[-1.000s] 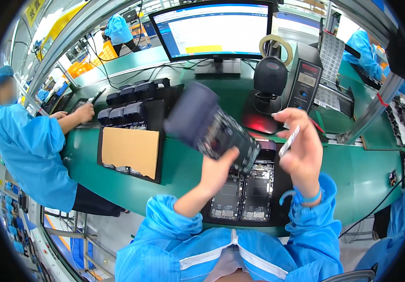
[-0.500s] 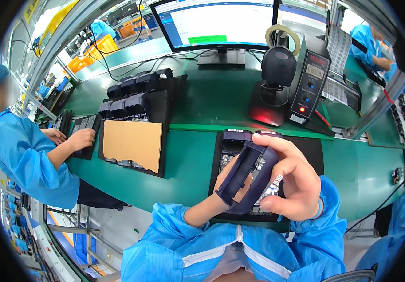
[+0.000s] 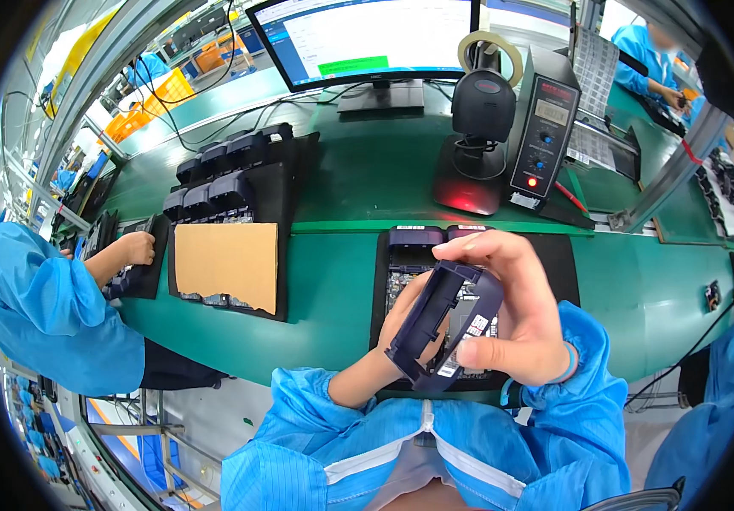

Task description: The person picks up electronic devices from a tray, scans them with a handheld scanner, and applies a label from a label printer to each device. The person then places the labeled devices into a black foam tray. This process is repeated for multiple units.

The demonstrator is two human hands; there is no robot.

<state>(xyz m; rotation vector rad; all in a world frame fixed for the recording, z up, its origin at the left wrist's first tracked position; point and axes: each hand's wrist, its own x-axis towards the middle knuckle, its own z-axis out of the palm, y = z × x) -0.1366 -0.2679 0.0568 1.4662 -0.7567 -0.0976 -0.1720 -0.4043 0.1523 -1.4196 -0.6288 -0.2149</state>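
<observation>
Over the black mat, both my hands hold a dark plastic housing (image 3: 422,313), tilted, its open frame side facing up and left. My left hand (image 3: 394,330) grips it from behind on the left, its fingers partly hidden by the housing. My right hand (image 3: 527,311) wraps round the right side, fingers curled over the top and thumb on the lower wall. A white label with dark print (image 3: 476,327) lies along the housing's side next to that thumb. Just beyond my hands, more dark housings (image 3: 415,239) stand on the black mat (image 3: 563,272).
A scanner on a stand (image 3: 483,106), a control box with a red light (image 3: 546,136) and a monitor (image 3: 367,43) stand at the back. Left are a cardboard sheet (image 3: 225,266) and rows of dark housings (image 3: 229,189). A co-worker in blue (image 3: 43,298) works at the far left.
The label, earlier lifted and bent at my right fingers, now lies against the housing's side with my thumb beside it. The view has shifted slightly. The co-worker's hand has moved.
</observation>
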